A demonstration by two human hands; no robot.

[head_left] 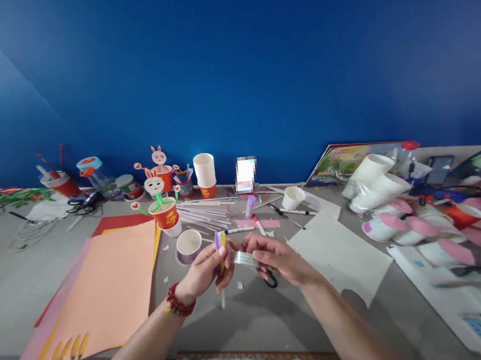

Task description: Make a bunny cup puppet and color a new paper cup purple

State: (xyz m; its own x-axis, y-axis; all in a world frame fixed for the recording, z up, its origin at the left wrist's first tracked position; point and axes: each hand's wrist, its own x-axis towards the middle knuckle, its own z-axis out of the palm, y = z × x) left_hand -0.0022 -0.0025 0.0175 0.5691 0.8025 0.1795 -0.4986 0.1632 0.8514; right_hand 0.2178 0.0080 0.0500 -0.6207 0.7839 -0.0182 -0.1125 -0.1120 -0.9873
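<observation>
Just in front of my body, my left hand point(206, 265) is closed round a small upright bundle of purple, white and yellow strips point(220, 241). I cannot make out whether they are paper or straws. A thin white stick point(223, 300) shows below that hand. My right hand point(279, 258) grips a roll of clear tape point(244, 258), whose left side meets the fingers of my left hand. Under my right hand, a black scissor handle point(271, 280) lies partly hidden on the table. Left of my hands stands a white paper cup point(189, 244).
Coloured paper sheets point(105, 280) lie at left, white paper point(338, 253) at right. Red cups with rabbit figures point(164, 215) stand behind, beside several paper sticks point(203, 213). White cups point(376, 183) and pink-topped cups point(385, 226) crowd the right. A blue wall point(230, 78) closes the back.
</observation>
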